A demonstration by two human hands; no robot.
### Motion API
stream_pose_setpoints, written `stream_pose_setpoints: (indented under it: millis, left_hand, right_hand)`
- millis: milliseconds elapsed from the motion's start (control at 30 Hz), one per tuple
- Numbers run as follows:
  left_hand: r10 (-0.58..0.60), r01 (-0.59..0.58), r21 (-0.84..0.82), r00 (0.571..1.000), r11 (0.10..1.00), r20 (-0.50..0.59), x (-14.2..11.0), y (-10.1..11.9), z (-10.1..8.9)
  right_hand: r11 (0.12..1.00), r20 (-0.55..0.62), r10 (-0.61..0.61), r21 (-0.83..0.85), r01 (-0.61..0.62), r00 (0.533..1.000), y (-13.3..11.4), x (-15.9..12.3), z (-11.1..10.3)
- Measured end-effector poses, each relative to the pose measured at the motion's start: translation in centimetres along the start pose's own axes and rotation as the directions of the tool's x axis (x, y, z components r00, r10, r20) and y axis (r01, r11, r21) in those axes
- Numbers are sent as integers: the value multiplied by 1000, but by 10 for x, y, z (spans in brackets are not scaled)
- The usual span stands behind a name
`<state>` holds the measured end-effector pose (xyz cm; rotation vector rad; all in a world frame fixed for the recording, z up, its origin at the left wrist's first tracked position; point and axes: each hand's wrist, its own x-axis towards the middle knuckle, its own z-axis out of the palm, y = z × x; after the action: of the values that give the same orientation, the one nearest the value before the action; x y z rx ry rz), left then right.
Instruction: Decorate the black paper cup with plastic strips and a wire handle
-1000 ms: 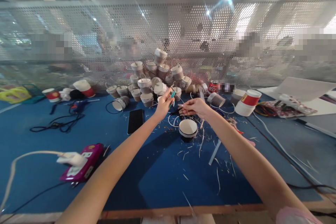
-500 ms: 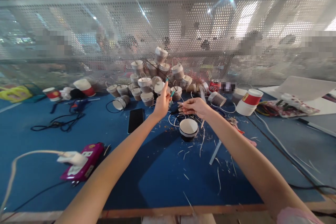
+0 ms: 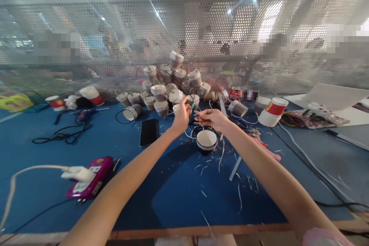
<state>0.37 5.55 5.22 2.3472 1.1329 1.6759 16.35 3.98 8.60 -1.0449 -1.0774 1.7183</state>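
My left hand [image 3: 181,118] is closed with its fingers bent, and a thin dark cord [image 3: 184,87] rises from it in front of the stacked buckets. A small teal spot shows at its fingertips. Just to the right, my right hand [image 3: 212,119] is closed in a pinch; what lies between its fingertips is too small to make out. Below and between both hands stands a small white-lined bucket [image 3: 206,140] with a dark rim, upright on the blue table [image 3: 178,192]. Pale strands and dark cord partly show behind it.
Several small grey-white buckets [image 3: 158,92] are piled at the back against a perforated metal screen [image 3: 115,19]. A phone [image 3: 148,132] and a purple power strip [image 3: 90,178] lie left. Red-and-white paper cups [image 3: 273,111], a red can [image 3: 235,94] and pink-handled scissors [image 3: 271,152] are right.
My left hand has moved slightly down and toward the right hand, its index finger now more bent. The dark cord has shifted with it. My right hand has barely moved.
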Motion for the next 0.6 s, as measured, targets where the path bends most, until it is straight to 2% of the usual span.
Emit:
stream_pose_setpoints:
  millis: [133, 267, 433, 533, 600]
  left_hand:
    - [74, -76, 43, 996, 996, 56, 0, 0, -4]
    - [76, -92, 102, 985, 991, 154, 5, 0, -11]
    - [31, -48, 65, 972, 997, 234, 10, 0, -15]
    - [-31, 23, 42, 975, 999, 221, 13, 2, -17]
    - [-69, 71, -1, 976, 997, 208, 14, 6, -17]
  right_hand:
    - [1000, 3, -1, -10, 1, 1000, 3, 1, -1]
    - [996, -18, -45, -74, 44, 999, 5, 2, -2]
    - [975, -94, -146, -184, 127, 985, 7, 2, -1]
    - [936, -122, -233, -296, 189, 965, 8, 4, -3]
    - [876, -156, -318, -425, 227, 935, 8, 5, -6]
